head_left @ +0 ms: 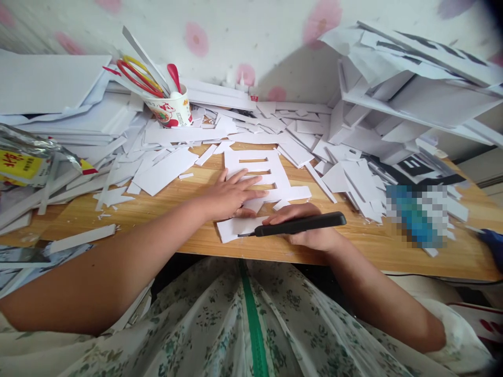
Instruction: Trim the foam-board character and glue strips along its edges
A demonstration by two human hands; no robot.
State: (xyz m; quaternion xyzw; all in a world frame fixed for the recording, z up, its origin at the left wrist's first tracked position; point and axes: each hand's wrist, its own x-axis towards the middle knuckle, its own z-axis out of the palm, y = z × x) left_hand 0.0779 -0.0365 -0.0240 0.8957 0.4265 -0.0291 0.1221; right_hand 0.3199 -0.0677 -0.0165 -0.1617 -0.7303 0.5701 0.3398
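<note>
My left hand (230, 196) lies flat with fingers spread, pressing on a white board cutout (282, 175) that has several long slots in it. In my right hand (316, 240) is a craft knife (301, 225) with a thick black handle, held nearly level and pointing left. Its thin blade meets a small white board piece (228, 230) at the table's front edge, just below my left hand. My right fingertips rest by that piece. Whether the blade has gone into the board I cannot tell.
White offcuts (168, 167) cover much of the wooden table (157, 217). A paper cup (173, 110) holding scissors and other tools stands back left, near stacked white sheets (55, 78). A white board structure (424, 99) rises at right. A blurred blue item (416, 214) lies before it.
</note>
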